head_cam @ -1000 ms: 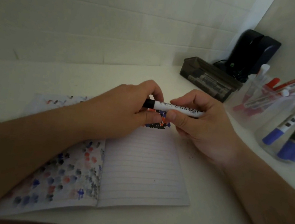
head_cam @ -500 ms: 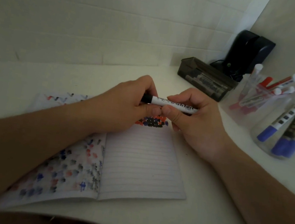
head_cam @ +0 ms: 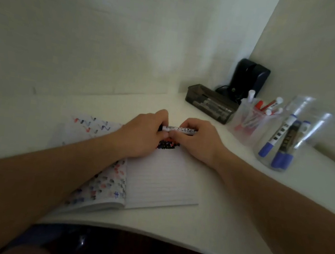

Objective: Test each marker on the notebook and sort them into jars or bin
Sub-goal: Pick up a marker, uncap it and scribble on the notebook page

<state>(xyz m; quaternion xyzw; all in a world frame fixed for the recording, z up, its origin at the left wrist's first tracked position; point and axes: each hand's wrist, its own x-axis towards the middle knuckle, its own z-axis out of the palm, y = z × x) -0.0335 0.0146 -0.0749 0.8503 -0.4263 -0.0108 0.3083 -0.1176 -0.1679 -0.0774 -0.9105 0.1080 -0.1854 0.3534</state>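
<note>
A white marker with a black cap [head_cam: 180, 130] lies level between both hands above the open notebook [head_cam: 162, 179]. My left hand [head_cam: 140, 136] grips its black cap end. The barrel is pinched by my right hand [head_cam: 196, 140]. Red, blue and black test marks [head_cam: 167, 144] sit at the top of the lined right page, just under the hands. A clear jar with red markers [head_cam: 254, 118] and a clear jar with blue markers [head_cam: 280, 145] stand at the right. A dark bin holding markers [head_cam: 209, 103] lies behind them.
A black device with a cable [head_cam: 249, 78] stands in the back corner. The notebook's left page [head_cam: 101, 180] is covered with coloured dots. The white table's front edge [head_cam: 149, 236] curves near my body, and walls close in behind and at the right.
The view has pulled back and tilted up, so hands and notebook look smaller. Both hands keep the same grip on the marker, drawn slightly closer together over the test marks.
</note>
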